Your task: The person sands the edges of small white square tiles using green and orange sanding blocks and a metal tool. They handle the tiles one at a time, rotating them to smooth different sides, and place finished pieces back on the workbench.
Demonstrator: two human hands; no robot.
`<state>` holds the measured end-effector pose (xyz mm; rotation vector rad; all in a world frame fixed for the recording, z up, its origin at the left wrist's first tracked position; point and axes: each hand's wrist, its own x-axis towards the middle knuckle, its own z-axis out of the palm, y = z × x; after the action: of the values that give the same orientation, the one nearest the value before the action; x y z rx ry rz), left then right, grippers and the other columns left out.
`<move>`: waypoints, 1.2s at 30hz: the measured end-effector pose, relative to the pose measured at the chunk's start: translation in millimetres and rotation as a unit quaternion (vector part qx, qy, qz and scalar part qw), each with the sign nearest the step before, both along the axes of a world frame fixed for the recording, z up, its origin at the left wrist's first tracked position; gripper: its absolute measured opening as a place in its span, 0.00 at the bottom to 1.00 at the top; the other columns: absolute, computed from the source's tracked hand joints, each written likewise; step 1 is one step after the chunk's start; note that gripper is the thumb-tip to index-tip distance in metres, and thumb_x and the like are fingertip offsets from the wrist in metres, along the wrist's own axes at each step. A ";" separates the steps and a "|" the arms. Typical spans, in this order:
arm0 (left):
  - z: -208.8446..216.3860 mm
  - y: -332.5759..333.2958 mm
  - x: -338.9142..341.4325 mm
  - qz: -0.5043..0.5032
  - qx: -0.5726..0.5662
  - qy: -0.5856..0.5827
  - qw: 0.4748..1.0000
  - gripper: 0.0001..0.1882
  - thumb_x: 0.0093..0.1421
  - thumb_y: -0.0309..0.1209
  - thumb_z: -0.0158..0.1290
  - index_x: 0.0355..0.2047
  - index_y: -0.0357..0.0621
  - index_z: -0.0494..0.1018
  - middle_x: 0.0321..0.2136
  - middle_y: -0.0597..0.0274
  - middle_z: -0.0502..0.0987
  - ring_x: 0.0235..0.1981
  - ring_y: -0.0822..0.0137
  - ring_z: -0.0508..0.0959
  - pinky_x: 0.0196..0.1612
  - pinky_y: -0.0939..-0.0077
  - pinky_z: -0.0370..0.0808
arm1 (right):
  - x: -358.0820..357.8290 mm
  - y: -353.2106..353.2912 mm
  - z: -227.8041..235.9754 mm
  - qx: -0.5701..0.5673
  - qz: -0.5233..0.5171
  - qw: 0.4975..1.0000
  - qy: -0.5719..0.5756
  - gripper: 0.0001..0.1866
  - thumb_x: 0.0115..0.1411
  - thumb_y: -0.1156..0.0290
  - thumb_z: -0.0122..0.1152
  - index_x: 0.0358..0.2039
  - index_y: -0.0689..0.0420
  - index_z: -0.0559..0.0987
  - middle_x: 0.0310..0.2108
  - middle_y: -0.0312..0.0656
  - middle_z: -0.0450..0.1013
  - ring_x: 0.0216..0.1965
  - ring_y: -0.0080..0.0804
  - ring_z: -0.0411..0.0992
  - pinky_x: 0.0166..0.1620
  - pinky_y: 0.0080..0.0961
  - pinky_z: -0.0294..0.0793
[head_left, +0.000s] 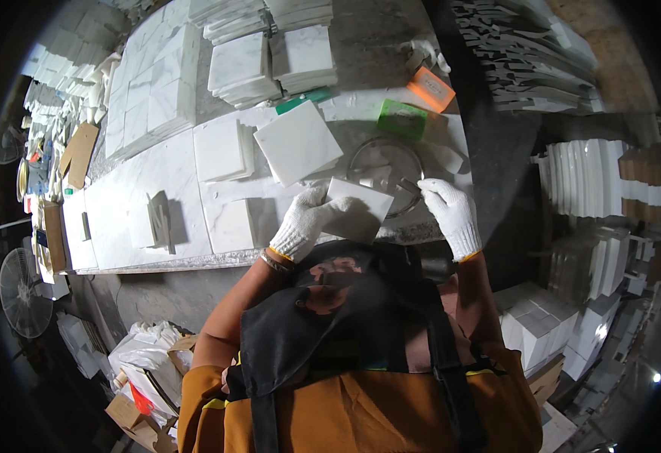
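White marble tile (360, 205): small, square, held tilted at the near edge of the bench (157, 181), just left of the round dish. Left hand (308, 220), in a white knit glove, is closed on the tile's left edge, thumb on top.

Right hand (449, 211): white knit glove, fingers pinched together at the right rim of the round dish; what they pinch is too small to tell.

Round dish (385, 167): shallow, grey, metal-looking, lying on the bench beyond the tile, between the two hands.

Larger white tile (297, 142): lying flat and turned at an angle, behind the held tile.

Green sponge-like block (402, 118): behind the dish. Orange block (431, 88): just beyond it, to the right.

Stacks of white tiles (270, 57): at the far side of the bench, several piles side by side.

Fan (24, 293): wire-guarded, low on the left, off the bench.

Apron (345, 332): dark, worn over an orange garment, at the lower edge.
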<state>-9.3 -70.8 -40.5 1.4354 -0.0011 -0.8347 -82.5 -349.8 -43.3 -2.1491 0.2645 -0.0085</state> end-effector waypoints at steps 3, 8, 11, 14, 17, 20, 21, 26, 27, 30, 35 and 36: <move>8.5 -3.6 3.0 0.001 -0.010 -0.001 1.000 0.12 0.64 0.28 0.53 0.46 0.35 0.75 0.36 0.63 0.78 0.37 0.74 0.75 0.43 0.79 0.73 | 3.0 -2.8 -1.8 0.041 -0.001 0.999 0.025 0.11 0.63 0.75 0.58 0.44 0.62 0.82 0.36 0.38 0.79 0.31 0.16 0.72 0.35 0.15 0.73; -10.2 -5.1 3.6 0.017 0.002 -0.032 0.999 0.12 0.63 0.29 0.54 0.45 0.34 0.75 0.35 0.64 0.77 0.36 0.74 0.74 0.41 0.78 0.73 | 11.4 -6.7 -22.1 0.010 0.037 0.998 -0.040 0.11 0.63 0.75 0.58 0.44 0.62 0.82 0.38 0.40 0.80 0.35 0.22 0.75 0.39 0.18 0.74; -9.6 -4.6 4.9 0.017 -0.006 -0.015 1.000 0.12 0.63 0.29 0.55 0.44 0.34 0.75 0.34 0.64 0.76 0.35 0.74 0.74 0.40 0.78 0.72 | 16.1 -4.1 -26.4 0.007 0.011 1.000 -0.014 0.10 0.63 0.76 0.58 0.44 0.63 0.81 0.39 0.41 0.80 0.38 0.24 0.76 0.42 0.20 0.74; -14.4 -1.4 6.4 0.007 0.013 -0.028 1.000 0.12 0.63 0.29 0.56 0.43 0.34 0.76 0.34 0.64 0.76 0.35 0.74 0.74 0.40 0.78 0.72 | 19.1 -0.7 -27.5 0.038 -0.003 0.999 0.035 0.11 0.63 0.76 0.58 0.44 0.64 0.81 0.39 0.41 0.80 0.38 0.23 0.76 0.40 0.20 0.74; -22.7 -0.5 5.1 0.018 0.026 -0.029 0.999 0.12 0.62 0.29 0.57 0.43 0.34 0.76 0.33 0.63 0.77 0.35 0.75 0.75 0.40 0.79 0.72 | 19.1 0.7 -22.6 0.056 0.012 0.998 0.030 0.10 0.63 0.76 0.57 0.44 0.64 0.81 0.38 0.39 0.80 0.34 0.21 0.75 0.36 0.18 0.74; -11.1 -5.9 5.5 0.043 -0.018 0.009 0.999 0.11 0.62 0.29 0.57 0.42 0.33 0.77 0.32 0.63 0.78 0.34 0.75 0.75 0.39 0.79 0.73 | 16.1 -0.2 -7.4 0.182 -0.057 0.977 0.097 0.11 0.62 0.74 0.59 0.44 0.62 0.82 0.34 0.35 0.79 0.29 0.16 0.72 0.29 0.14 0.68; -6.8 -7.1 5.1 0.054 -0.040 0.026 0.997 0.11 0.62 0.29 0.58 0.41 0.33 0.77 0.32 0.63 0.79 0.34 0.75 0.75 0.39 0.79 0.73 | 15.3 0.9 1.5 0.186 -0.067 0.975 0.106 0.11 0.62 0.74 0.60 0.44 0.61 0.83 0.33 0.34 0.79 0.28 0.15 0.71 0.27 0.13 0.66; -23.7 -3.7 5.1 0.033 -0.034 0.014 0.999 0.12 0.63 0.29 0.57 0.44 0.33 0.76 0.34 0.62 0.80 0.35 0.75 0.77 0.39 0.79 0.74 | 13.8 2.7 44.5 0.178 -0.088 0.967 0.161 0.11 0.61 0.74 0.60 0.44 0.60 0.83 0.34 0.35 0.79 0.31 0.17 0.73 0.33 0.15 0.71; -24.5 -4.4 4.8 0.034 -0.046 0.017 0.998 0.13 0.63 0.29 0.57 0.45 0.34 0.76 0.34 0.62 0.80 0.35 0.75 0.77 0.39 0.79 0.74 | 12.2 2.6 47.2 0.176 -0.086 0.968 0.159 0.11 0.61 0.74 0.60 0.44 0.60 0.83 0.34 0.35 0.79 0.32 0.17 0.73 0.33 0.15 0.71; -21.9 -5.9 4.4 0.031 -0.048 0.013 0.998 0.16 0.63 0.30 0.57 0.48 0.34 0.74 0.36 0.61 0.81 0.36 0.74 0.77 0.40 0.79 0.74 | 9.9 8.4 52.1 0.198 -0.072 0.970 0.121 0.11 0.61 0.74 0.60 0.43 0.60 0.83 0.36 0.36 0.79 0.34 0.18 0.74 0.34 0.16 0.73; -15.5 -6.1 5.4 -0.005 -0.042 0.015 0.999 0.15 0.66 0.28 0.53 0.50 0.32 0.73 0.42 0.55 0.81 0.42 0.67 0.81 0.49 0.75 0.75 | 5.0 13.3 50.7 0.174 -0.051 0.980 0.082 0.12 0.61 0.74 0.60 0.45 0.59 0.83 0.32 0.34 0.78 0.29 0.14 0.71 0.31 0.13 0.68; -17.0 -5.9 5.2 -0.007 -0.037 0.012 0.999 0.15 0.66 0.28 0.53 0.50 0.32 0.73 0.41 0.56 0.82 0.42 0.68 0.81 0.49 0.75 0.75 | 4.2 13.7 50.1 0.175 -0.048 0.980 0.077 0.12 0.62 0.75 0.60 0.45 0.59 0.83 0.32 0.34 0.79 0.30 0.15 0.72 0.32 0.14 0.70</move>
<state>-4.1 -76.6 -57.4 1.3582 -0.0246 -0.8551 -78.3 -336.1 6.8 -1.7862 0.4268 0.1403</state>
